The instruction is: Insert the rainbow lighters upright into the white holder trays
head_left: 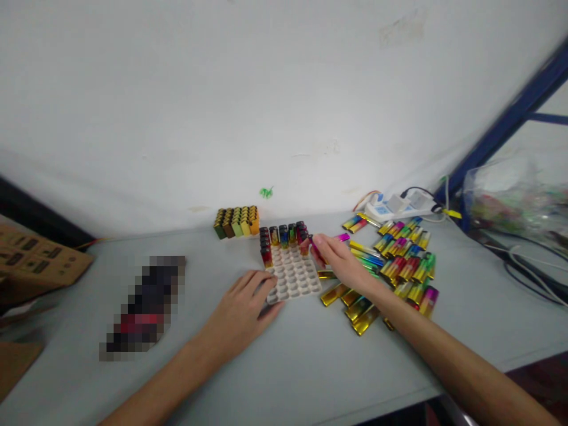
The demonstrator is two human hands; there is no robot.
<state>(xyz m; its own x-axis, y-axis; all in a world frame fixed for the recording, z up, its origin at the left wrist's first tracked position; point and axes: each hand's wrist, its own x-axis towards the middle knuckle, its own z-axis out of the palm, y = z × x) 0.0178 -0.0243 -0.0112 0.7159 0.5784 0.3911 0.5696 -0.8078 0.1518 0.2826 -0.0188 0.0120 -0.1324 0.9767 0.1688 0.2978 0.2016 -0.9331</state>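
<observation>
The red lighter (pixel 316 253) is at the right edge of the white tray, its body slanting down and looking pinched near its dark top by the fingertips of your right hand (pixel 339 255); blur hides exactly how the thumb sits. Expect it to be light and stiff, with a shiny, smooth shell that may slip or turn if you hold it by one small spot. A pinch on its two broad faces, close to the dark end, should give you the best control and leave the lower end free; squeezing harder should gain little, and the glossy finish could scuff. Beside it, the white tray (pixel 295 277) has rows of pockets, with lighters standing upright along its left, far and right sides and the pockets in the middle and near part bare. It looks thin and light, so it would probably slide if nudged. Your left hand (pixel 252 299) grasps its near left corner, fingers over the left edge and thumb by the near edge, a sound place to steady it. To the right, partly under your right forearm, a loose pile of metallic lighters (pixel 402 260) lies flat and overlapping; those will likely skid on each other, so take one by its sides. Behind the tray to the left stands a block of yellowish lighters (pixel 236 223), and a white power strip (pixel 399 207) lies beyond the pile, against the wall (pixel 284 106).
</observation>
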